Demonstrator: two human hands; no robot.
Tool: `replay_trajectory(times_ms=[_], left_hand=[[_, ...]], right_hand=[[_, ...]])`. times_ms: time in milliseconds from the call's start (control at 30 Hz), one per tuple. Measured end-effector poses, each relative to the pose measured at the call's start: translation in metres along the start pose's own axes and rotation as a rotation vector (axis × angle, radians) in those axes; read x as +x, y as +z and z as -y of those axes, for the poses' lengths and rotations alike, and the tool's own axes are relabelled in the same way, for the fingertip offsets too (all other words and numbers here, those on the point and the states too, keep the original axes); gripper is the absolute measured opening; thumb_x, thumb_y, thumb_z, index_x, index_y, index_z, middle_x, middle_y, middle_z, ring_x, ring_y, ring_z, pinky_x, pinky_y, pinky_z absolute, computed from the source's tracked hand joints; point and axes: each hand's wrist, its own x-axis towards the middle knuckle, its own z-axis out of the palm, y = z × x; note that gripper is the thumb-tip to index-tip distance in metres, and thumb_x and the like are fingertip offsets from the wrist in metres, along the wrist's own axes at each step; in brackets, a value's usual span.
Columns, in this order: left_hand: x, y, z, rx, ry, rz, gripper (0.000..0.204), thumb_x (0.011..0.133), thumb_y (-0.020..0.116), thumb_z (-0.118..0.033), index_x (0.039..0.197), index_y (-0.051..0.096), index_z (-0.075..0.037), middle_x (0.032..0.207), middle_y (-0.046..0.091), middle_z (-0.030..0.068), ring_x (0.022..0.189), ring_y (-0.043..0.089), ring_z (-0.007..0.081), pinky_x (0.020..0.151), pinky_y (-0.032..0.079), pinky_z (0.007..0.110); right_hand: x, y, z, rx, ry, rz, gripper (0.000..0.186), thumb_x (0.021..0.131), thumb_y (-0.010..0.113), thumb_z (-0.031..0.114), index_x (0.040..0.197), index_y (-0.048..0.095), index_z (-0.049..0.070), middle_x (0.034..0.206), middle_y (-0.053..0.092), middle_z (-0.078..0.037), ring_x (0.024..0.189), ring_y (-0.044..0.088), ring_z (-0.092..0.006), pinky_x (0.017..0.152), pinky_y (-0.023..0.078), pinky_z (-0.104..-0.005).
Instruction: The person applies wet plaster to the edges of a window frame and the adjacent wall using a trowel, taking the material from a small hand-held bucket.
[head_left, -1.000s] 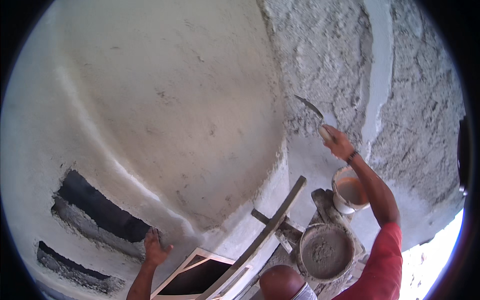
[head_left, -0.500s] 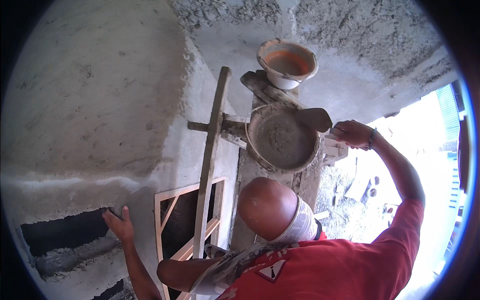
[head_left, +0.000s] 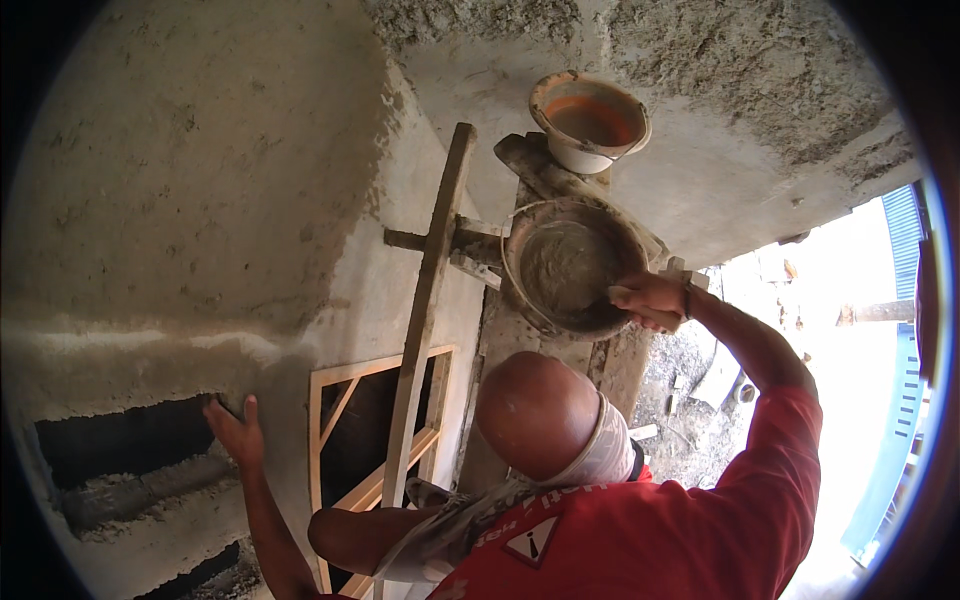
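Observation:
My right hand [head_left: 650,300] is closed round the handle of a trowel at the near right rim of a round basin [head_left: 627,232]. The trowel's blade does not show clearly; it seems to be down in the wet grey mortar [head_left: 565,260] inside the basin. My left hand [head_left: 238,435] rests with fingers apart against the plastered wall [head_left: 180,220], beside the right end of a dark rectangular opening [head_left: 130,445].
A bucket [head_left: 588,155] with an orange inside stands behind the basin on wooden planks [head_left: 630,375]. An upright timber [head_left: 425,290] and crosspiece stand left of the basin. A wooden frame [head_left: 318,440] sits lower left. My bent knee [head_left: 535,410] is close below the basin.
My right hand has moved left and down, bringing the trowel from above the basin's rim into the mortar. The left hand has stayed at the wall. The view has shifted slightly.

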Motion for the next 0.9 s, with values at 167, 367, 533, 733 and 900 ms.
replay_trajectory(times_ms=[167, 367, 533, 733, 900], left_hand=[[0.002, 0.002, 0.000, -0.006, 0.018, -0.027, 0.081, 0.082, 0.071, -0.042, 0.133, 0.037, 0.011, 0.138, 0.036, 0.0364, 0.132, 0.032, 0.0492, 0.110, 0.026, 0.052], [0.000, 0.012, 0.006, -0.030, 0.056, -0.008, 0.080, 0.080, 0.073, -0.039, 0.131, 0.039, 0.011, 0.130, 0.042, 0.0347, 0.124, 0.039, 0.0497, 0.106, 0.030, 0.053], [0.005, -0.003, 0.011, 0.013, 0.107, -0.118, 0.082, 0.075, 0.076, -0.037, 0.133, 0.039, 0.008, 0.132, 0.041, 0.0312, 0.122, 0.040, 0.0486, 0.105, 0.030, 0.053], [-0.002, -0.004, -0.009, -0.058, -0.045, -0.034, 0.085, 0.071, 0.078, -0.035, 0.133, 0.038, 0.006, 0.137, 0.039, 0.0283, 0.127, 0.036, 0.0456, 0.108, 0.028, 0.052], [0.001, -0.005, -0.001, -0.039, -0.026, -0.054, 0.083, 0.069, 0.079, -0.035, 0.131, 0.042, 0.005, 0.136, 0.041, 0.0269, 0.128, 0.036, 0.0443, 0.110, 0.026, 0.051]], right_hand=[[-0.009, -0.006, -0.042, 0.253, -0.189, -0.010, 0.028, 0.089, 0.062, 0.033, 0.106, 0.055, 0.011, 0.065, 0.053, -0.001, 0.049, 0.051, -0.0103, 0.040, 0.042, -0.0255], [-0.018, 0.010, -0.029, 0.374, -0.290, -0.076, 0.027, 0.090, 0.064, 0.027, 0.108, 0.054, 0.009, 0.067, 0.053, -0.003, 0.049, 0.051, -0.0107, 0.040, 0.043, -0.0261], [-0.050, 0.037, 0.027, 0.770, -0.405, -0.113, 0.037, 0.082, 0.046, 0.024, 0.117, 0.048, 0.010, 0.072, 0.056, -0.010, 0.049, 0.055, -0.0190, 0.042, 0.048, -0.0315], [-0.039, 0.023, 0.139, 1.003, -1.141, -0.312, 0.026, 0.092, 0.044, 0.024, 0.114, 0.049, 0.011, 0.080, 0.056, -0.009, 0.057, 0.055, -0.0164, 0.048, 0.049, -0.0305], [-0.075, -0.009, 0.263, 0.953, -1.707, -0.751, 0.023, 0.092, 0.051, 0.017, 0.110, 0.048, 0.004, 0.081, 0.055, -0.008, 0.063, 0.057, -0.0174, 0.050, 0.049, -0.0292]])
